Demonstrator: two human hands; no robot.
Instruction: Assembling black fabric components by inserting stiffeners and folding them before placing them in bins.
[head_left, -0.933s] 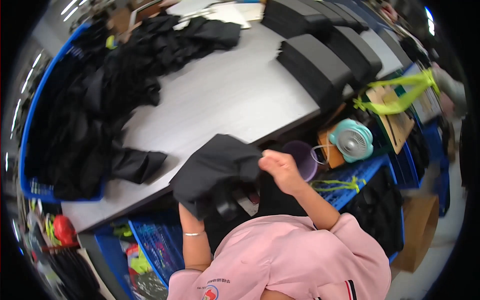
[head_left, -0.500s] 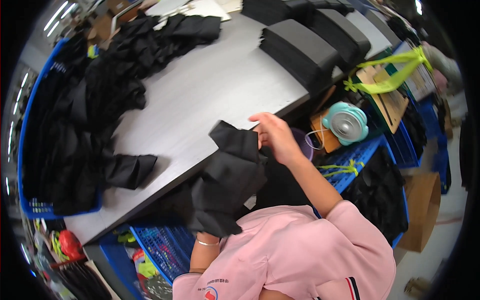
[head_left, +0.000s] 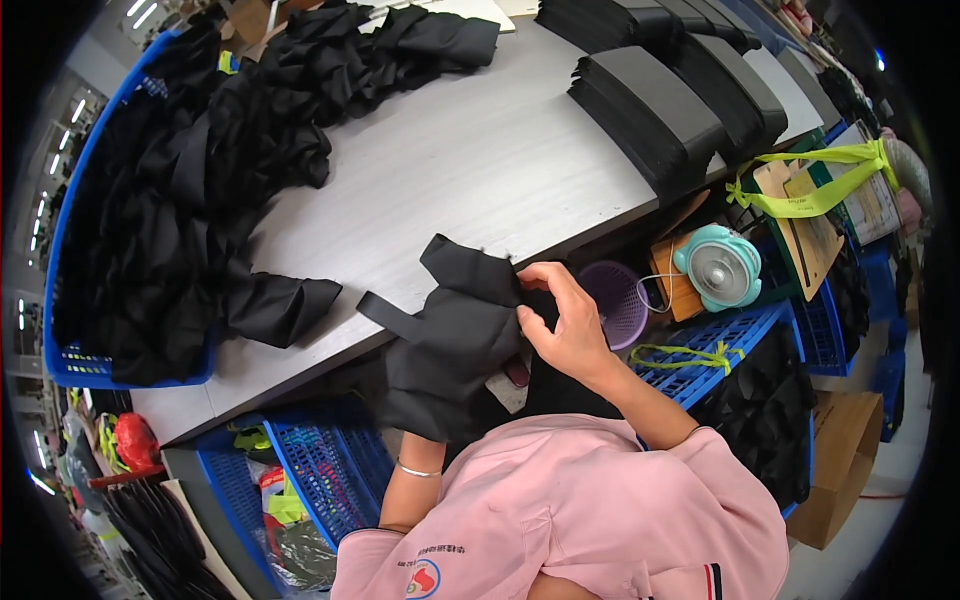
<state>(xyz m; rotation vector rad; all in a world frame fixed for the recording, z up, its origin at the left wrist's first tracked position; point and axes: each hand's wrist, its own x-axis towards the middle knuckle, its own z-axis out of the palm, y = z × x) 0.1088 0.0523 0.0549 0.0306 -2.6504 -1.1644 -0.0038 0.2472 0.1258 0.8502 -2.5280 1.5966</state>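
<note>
A black fabric piece, folded and sewn-looking, hangs in front of me at the table's near edge. It has a flap at the top and a narrow strap sticking out to the left. My right hand has thumb and forefinger curled onto the fabric's right edge. My left forearm, with a bracelet, runs up under the fabric. The left hand itself is covered, so its fingers do not show.
A blue basket heaped with black fabric pieces lies on the grey table. Stacks of black panels stand at the far right. Beside me are a teal fan, a purple bin and blue crates.
My right hand's fingers have curled in onto the fabric's edge from a looser, spread pose. The narrow strap now shows at the left. The whole view has shifted a little.
</note>
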